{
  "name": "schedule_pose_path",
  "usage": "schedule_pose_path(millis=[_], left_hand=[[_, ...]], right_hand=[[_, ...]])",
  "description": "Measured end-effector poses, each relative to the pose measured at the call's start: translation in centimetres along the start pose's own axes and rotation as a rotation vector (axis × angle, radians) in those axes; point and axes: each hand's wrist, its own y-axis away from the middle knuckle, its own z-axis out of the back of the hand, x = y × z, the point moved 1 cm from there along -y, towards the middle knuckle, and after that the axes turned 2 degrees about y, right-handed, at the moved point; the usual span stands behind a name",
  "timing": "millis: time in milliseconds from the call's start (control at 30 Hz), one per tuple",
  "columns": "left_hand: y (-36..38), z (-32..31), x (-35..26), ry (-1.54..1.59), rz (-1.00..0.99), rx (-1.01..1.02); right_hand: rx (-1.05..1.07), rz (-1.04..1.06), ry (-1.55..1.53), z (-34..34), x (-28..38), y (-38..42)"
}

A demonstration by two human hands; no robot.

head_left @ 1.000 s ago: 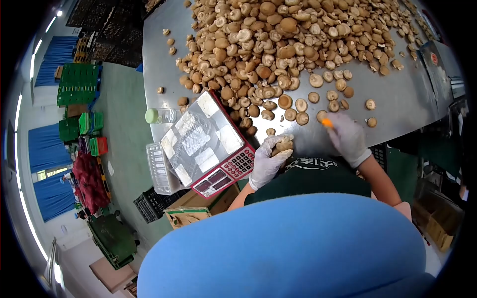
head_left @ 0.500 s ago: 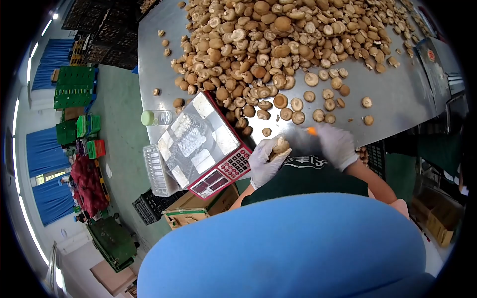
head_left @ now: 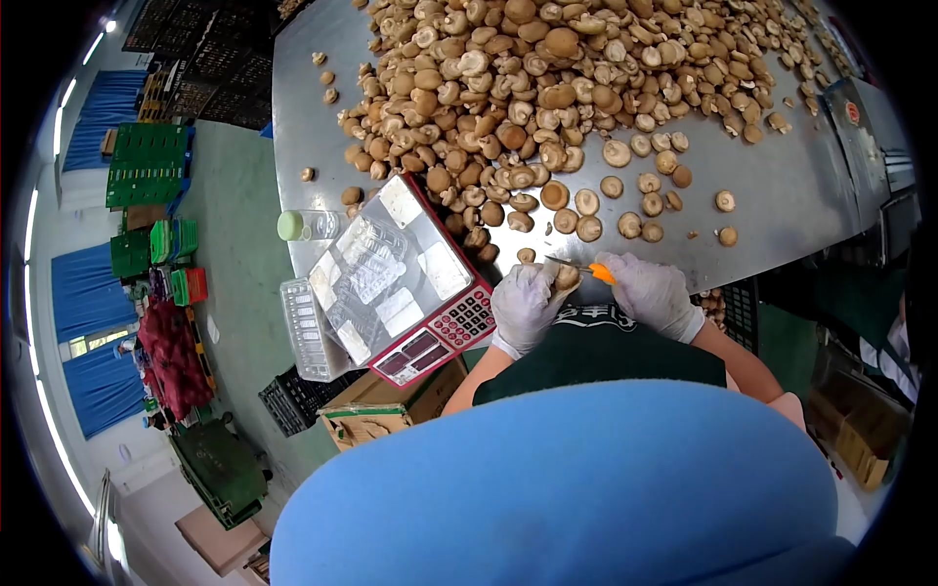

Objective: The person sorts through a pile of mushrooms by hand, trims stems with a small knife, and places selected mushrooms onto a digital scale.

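Observation:
My gloved left hand is closed round a pale mushroom, close to the front of my dark apron. In my gloved right hand is a small knife with an orange handle; its thin blade points left and lies at the mushroom. Loose mushrooms lie on the metal table just beyond both hands, and a large mushroom pile covers the far part. To the left of my left hand stands a red scale with clear plastic trays on its plate.
A clear bottle with a green cap lies left of the scale, above a stack of plastic trays. Below are a cardboard box and a black crate. Part of a person shows at the right edge.
My right hand has come in with the knife, whose blade now meets the mushroom. My left hand has turned, its back now more in view, and moved slightly right.

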Motion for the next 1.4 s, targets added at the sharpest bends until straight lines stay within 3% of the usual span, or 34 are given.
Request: schedule_pose_path(millis=[100,267,367,500,567,633,700,733,767,800,833,867,900,967,1000,1067,1100,1133,1167,1233,1267,1333,1400], left_hand=[[0.0,-0.4,0.1,0.015,-0.060,0.009],[0.1,0.7,0.0,0.011,-0.123,-0.104],[0.2,2.2,1.0,0.138,-0.039,-0.399],[0.0,8.2,5.5,-0.127,0.209,-0.541],[0.2,10.3,9.3,-0.206,0.204,-0.596],[0.7,11.7,12.0,-0.039,0.455,-0.524],[0.3,11.6,14.7,0.167,0.460,-0.595],[0.3,11.8,14.6,-0.027,0.492,-0.474],[0.3,11.7,15.2,-0.126,0.369,-0.442],[0.8,11.4,15.3,-0.160,0.422,-0.351],[0.3,11.7,14.4,-0.199,0.476,-0.261],[1.3,11.1,16.2,-0.318,0.322,-0.294],[0.9,10.5,15.3,0.323,0.673,-0.417],[0.4,10.6,16.9,0.231,0.570,-0.316],[0.0,10.5,16.2,0.234,0.568,-0.311],[-1.4,10.3,12.9,-0.341,0.475,-0.518],[-2.3,9.5,11.7,-0.337,0.468,-0.516],[-3.0,8.6,10.5,-0.303,0.311,-0.541],[-3.6,7.4,9.0,-0.267,0.160,-0.563],[-4.9,4.3,6.0,0.102,0.184,-0.111],[-5.1,1.1,5.0,0.056,0.000,-0.094],[-5.4,-2.9,2.4,0.183,0.050,0.243],[-5.8,-6.7,1.9,0.094,0.004,0.350]], right_hand=[[0.035,0.036,0.063,1.1,0.8,-0.3],[0.108,-0.122,0.068,-0.2,-1.1,0.5],[0.265,-0.255,0.061,-1.1,-3.0,0.9],[0.217,-0.135,-0.226,-2.6,-3.1,0.3],[0.298,-0.168,-0.334,-3.0,-3.0,-1.1],[0.276,-0.095,-0.349,-3.5,-2.6,-2.0],[0.213,0.025,-0.381,-4.6,-2.7,-2.6],[0.191,0.037,-0.387,-5.1,-3.0,-2.9],[0.169,0.052,-0.394,-5.0,-3.0,-3.3],[0.165,0.031,-0.385,-4.5,-3.0,-3.8],[0.129,-0.026,-0.210,-3.5,-2.8,-4.5],[0.096,-0.079,-0.036,-2.8,-2.8,-5.1],[0.098,-0.088,-0.034,-3.1,-3.2,-5.4],[-0.110,-0.030,0.055,-4.4,-3.7,-6.0],[-0.071,-0.012,0.099,-5.0,-3.7,-6.3],[-0.023,-0.009,0.079,-6.1,-4.5,-7.1],[0.022,-0.003,0.060,-6.5,-4.8,-7.3],[-0.104,0.050,-0.028,-6.5,-5.2,-7.0],[-0.100,0.047,-0.026,-6.3,-5.2,-6.8],[-0.224,-0.034,-0.267,-5.2,-5.2,-6.4],[-0.225,-0.039,-0.264,-4.7,-5.3,-6.0],[-0.334,-0.163,-0.427,-3.1,-5.8,-5.1],[-0.256,-0.430,-0.628,0.2,-6.2,-4.1]])
